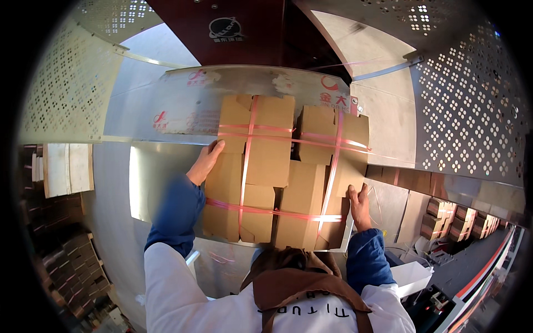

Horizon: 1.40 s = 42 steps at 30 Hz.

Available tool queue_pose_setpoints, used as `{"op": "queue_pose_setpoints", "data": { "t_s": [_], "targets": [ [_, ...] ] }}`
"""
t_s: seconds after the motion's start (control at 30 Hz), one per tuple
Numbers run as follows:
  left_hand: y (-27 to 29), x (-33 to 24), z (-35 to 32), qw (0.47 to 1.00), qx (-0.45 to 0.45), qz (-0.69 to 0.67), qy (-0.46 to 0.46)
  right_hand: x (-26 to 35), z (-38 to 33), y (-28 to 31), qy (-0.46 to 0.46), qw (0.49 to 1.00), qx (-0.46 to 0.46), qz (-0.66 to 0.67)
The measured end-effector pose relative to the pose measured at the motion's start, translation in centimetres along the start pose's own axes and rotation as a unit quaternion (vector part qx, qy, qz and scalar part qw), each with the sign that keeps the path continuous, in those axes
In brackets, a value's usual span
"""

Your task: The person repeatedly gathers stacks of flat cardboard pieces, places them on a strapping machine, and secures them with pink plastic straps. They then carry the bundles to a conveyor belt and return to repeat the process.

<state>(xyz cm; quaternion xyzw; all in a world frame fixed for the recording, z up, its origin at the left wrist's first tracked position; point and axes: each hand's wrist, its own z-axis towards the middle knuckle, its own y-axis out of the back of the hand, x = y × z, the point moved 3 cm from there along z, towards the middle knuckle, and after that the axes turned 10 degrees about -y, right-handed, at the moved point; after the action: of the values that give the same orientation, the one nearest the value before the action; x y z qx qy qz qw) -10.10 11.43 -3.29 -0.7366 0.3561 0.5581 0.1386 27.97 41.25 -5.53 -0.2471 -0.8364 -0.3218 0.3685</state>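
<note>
In the head view, the person's left hand (206, 162) rests against the near side of a strapped bundle of brown cardboard boxes (267, 150), its thumb at the edge and its other fingers partly hidden, so how firmly they close cannot be told. The right hand (360, 207) touches the bundle's opposite side, thumb and forefinger a little apart, its grip likewise unclear, so the bundle lies between both hands, crossed by pink straps (245, 172). Beyond the left hand stretches the bare metal tabletop (183, 100); right of the right hand stand more strapped boxes (436, 217).
</note>
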Motion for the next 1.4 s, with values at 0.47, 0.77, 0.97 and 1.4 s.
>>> {"op": "queue_pose_setpoints", "data": {
  "t_s": [0.47,0.77,0.97,1.4],
  "targets": [
    [0.0,1.7,0.6,0.998,0.013,-0.056,0.019,-0.1,0.4,0.5,-0.037,0.994,0.052,0.094],
    [3.8,7.8,-3.5,0.932,-0.117,-0.305,0.159,-9.9,5.7,-1.9,-0.122,0.970,0.049,0.205],
    [-0.8,11.6,-2.5,0.948,-0.049,-0.262,0.175,-20.5,12.6,-3.4,-0.130,0.955,0.055,0.261],
    [-0.2,13.1,-11.1,0.961,-0.052,-0.116,0.245,-14.4,-0.5,-9.8,-0.240,0.899,0.059,0.363]
  ]
}}
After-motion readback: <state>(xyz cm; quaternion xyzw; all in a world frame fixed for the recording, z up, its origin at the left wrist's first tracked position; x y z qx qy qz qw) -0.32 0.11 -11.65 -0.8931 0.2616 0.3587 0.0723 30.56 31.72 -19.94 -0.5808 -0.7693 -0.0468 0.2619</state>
